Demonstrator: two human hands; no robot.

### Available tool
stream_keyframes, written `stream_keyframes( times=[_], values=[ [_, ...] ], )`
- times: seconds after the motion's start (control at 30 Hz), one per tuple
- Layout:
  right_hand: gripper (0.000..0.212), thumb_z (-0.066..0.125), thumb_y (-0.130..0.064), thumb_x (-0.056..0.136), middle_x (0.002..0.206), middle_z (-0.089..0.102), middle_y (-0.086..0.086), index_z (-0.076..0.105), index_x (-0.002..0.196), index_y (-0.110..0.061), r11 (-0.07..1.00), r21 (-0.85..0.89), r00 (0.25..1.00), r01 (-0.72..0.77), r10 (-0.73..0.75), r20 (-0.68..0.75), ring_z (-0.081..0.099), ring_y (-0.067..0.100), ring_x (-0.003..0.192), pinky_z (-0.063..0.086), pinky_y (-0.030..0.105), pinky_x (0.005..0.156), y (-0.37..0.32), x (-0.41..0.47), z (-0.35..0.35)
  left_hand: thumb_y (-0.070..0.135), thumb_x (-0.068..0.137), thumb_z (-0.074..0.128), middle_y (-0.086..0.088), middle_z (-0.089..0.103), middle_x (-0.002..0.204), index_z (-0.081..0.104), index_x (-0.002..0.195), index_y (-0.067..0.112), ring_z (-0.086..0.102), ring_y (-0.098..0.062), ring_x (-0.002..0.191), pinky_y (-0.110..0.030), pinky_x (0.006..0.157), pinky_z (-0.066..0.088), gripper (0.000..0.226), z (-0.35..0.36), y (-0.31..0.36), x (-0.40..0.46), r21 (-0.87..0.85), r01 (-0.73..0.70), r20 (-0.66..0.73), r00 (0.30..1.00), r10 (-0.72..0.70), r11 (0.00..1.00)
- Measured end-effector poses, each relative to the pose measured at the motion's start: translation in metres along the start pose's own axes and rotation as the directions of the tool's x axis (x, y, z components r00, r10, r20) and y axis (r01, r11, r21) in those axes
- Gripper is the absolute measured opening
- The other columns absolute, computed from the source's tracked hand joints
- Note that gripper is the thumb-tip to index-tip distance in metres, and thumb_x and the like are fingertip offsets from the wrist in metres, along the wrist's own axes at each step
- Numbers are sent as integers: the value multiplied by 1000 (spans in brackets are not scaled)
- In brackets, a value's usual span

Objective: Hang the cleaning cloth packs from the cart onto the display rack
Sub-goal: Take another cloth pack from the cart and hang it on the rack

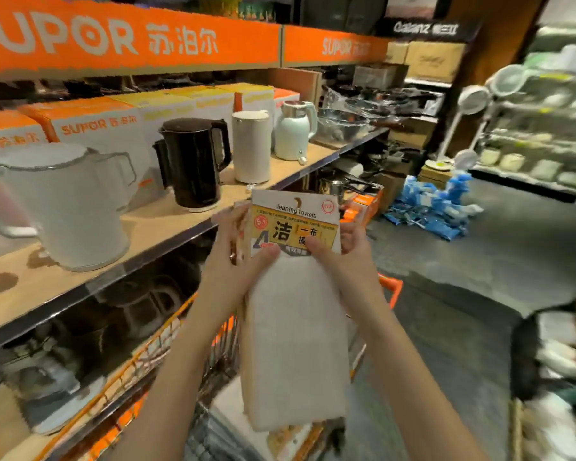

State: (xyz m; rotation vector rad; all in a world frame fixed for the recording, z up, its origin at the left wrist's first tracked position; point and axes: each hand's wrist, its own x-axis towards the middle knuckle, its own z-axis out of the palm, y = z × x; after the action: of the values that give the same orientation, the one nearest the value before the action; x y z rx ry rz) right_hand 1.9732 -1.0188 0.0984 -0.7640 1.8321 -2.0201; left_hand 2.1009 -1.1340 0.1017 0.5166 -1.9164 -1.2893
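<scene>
A cleaning cloth pack [295, 327], white cloth under a yellow and white card header, hangs upright in front of me. My left hand [236, 247] grips the header's left edge, thumb on the front. My right hand [343, 251] holds the right edge, thumb over the label. Below the pack stands the orange wire cart [180, 331], with more packs [290, 437] partly hidden in its basket. No display rack with hooks shows clearly in this view.
A wooden shelf [153, 227] on the left carries kettles [193, 161] and SUPOR boxes [94, 128]. Blue packs [436, 207] lie heaped on the floor ahead. Shelving with goods [546, 134] lines the right, and a dark blurred object [532, 354] sits at the near right.
</scene>
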Motion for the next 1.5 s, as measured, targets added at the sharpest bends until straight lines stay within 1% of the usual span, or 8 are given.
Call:
stream_keyframes(
  times=[0.13,0.27,0.43,0.57,0.73,0.97,1.33,1.5],
  values=[
    [38,77,-26,76,85,71,-20,45,96,-33,999,-36,989,-19,14,-148,69,1,82,57,19,65,1,-28,-56,36,78,75,21,55,125,42,130,41,52,7,113,-20,88,45,61,50,0,-11,-76,-21,151,988,33,997],
    [39,77,-28,77,90,72,-14,47,102,-29,998,-45,959,-42,27,-282,69,3,84,58,23,71,-3,-66,-110,34,77,77,18,57,125,44,130,38,54,9,108,-6,79,46,62,102,10,-27,-137,-27,297,953,67,990],
    [41,75,-21,78,94,73,-3,46,107,-17,999,2,900,-36,33,-434,71,12,87,56,23,67,-9,-124,-190,33,76,78,26,53,126,42,124,53,52,4,116,-25,94,46,63,182,31,-66,-213,53,477,877,57,976],
    [35,74,-20,79,90,74,-3,47,101,-19,1000,-17,803,-2,-9,-596,71,12,84,53,19,62,-16,-185,-258,25,76,79,38,54,108,46,114,54,50,25,99,2,74,39,58,251,64,-117,-274,34,594,792,141,961],
    [32,69,-30,81,104,71,5,52,104,-16,1000,5,635,14,-5,-773,67,22,100,52,43,91,-30,-273,-338,25,73,79,34,62,106,51,110,51,60,11,98,-7,79,46,54,325,111,-194,-353,103,739,640,210,930],
    [45,76,-41,67,101,72,7,60,100,-14,1000,-21,395,-17,-13,-918,67,26,99,48,53,94,-49,-414,-425,29,71,81,19,65,112,50,117,46,63,0,103,-18,85,49,58,408,169,-320,-391,179,862,414,292,903],
    [19,68,-15,83,103,71,12,58,98,-11,999,-11,-37,41,-9,-999,67,29,100,46,52,98,-65,-578,-473,42,67,80,4,59,124,46,123,38,59,-9,111,-35,97,48,65,476,234,-473,-405,226,910,5,415,886],
    [17,68,-11,83,101,71,16,56,93,-7,999,-25,-245,47,-12,-970,66,34,99,45,55,97,-67,-613,-482,39,70,78,10,62,119,46,128,32,62,-2,103,-15,83,49,67,500,249,-513,-400,290,876,-157,455,870]
  ],
)
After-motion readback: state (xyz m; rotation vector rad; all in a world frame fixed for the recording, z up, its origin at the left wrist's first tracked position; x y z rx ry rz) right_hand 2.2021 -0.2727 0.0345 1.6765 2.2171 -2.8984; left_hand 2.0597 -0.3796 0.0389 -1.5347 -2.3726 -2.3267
